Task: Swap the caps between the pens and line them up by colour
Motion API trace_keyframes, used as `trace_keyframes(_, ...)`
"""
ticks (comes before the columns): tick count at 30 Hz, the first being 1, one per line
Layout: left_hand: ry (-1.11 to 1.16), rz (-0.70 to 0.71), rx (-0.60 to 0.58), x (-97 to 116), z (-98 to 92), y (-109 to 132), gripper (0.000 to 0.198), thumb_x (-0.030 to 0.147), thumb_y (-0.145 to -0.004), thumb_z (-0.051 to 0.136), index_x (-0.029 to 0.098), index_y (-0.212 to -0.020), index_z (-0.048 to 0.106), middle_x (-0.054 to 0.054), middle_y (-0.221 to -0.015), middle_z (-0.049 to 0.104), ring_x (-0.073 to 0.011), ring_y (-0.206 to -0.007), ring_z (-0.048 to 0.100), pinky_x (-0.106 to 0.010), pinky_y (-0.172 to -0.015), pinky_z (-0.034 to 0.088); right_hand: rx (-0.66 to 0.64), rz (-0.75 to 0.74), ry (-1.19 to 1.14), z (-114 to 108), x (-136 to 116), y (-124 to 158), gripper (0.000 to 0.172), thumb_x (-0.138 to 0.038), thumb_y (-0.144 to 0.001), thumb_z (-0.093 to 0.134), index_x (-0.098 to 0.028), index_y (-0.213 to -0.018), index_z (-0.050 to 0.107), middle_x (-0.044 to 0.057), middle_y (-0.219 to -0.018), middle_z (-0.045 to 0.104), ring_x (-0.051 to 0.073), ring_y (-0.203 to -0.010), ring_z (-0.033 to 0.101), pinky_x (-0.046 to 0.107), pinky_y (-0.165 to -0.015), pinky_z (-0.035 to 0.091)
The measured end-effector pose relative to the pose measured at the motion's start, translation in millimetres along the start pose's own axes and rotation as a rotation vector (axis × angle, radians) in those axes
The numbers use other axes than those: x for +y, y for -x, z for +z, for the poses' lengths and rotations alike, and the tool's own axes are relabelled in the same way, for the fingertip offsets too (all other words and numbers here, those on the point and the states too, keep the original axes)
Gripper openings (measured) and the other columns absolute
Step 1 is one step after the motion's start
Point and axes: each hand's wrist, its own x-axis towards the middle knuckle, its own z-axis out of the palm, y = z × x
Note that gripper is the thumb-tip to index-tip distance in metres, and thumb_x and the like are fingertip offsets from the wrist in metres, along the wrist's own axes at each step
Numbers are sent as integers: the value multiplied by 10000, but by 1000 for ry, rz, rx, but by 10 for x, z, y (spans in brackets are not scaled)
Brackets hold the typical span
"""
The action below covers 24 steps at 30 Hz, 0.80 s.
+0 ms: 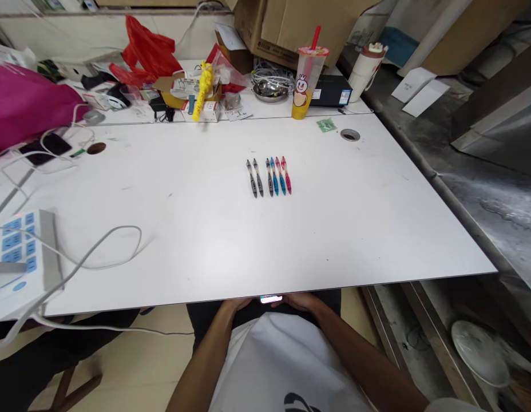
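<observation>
Below the table's front edge, my left hand (242,303) and my right hand (300,300) are at my lap, one on each side of a phone (271,298) with a lit screen. Both hands are partly hidden by the table edge, and their fingers barely show. On the white table (231,240), a row of pens lies upright to my view: two grey pens (254,178) side by side, then after a small gap another grey pen (269,178), blue pens (277,177) and red-pink pens (286,176). Neither hand touches the pens.
A drink cup (306,83) with a red straw stands at the back, near a metal bowl (270,90), a white tumbler (365,71) and a cardboard box (291,28). A power strip (25,252) with a looping cable lies left. Another person's dark-clothed leg (55,355) shows lower left.
</observation>
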Motion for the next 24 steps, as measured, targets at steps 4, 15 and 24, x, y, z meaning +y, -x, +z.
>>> trace_keyframes(4,-25,1,33,-24,-23,-9,357,404,-682,871,206,-950,743,-83,-966,748,-255,-881,660,-373,-747,521,54,16,57,-14,-18,64,425,-429,-645,855,-250,-1014,745,75,-1142,757,300,-1114,677,468,-933,568)
trace_keyframes(15,-88,4,94,42,51,45,271,333,-684,859,200,-871,714,-61,-858,727,-232,-812,634,-344,-682,504,-47,6,-88,-23,-38,51,503,-356,-685,792,-322,-1176,687,59,-1239,730,302,-1161,657,458,-909,561)
trace_keyframes(24,-73,2,88,33,71,22,374,382,-646,891,194,-900,690,-44,-860,714,-192,-758,612,-326,-669,505,-70,5,-91,-14,-35,54,513,-634,-819,672,-315,-1221,660,89,-1216,735,306,-1156,660,452,-878,563)
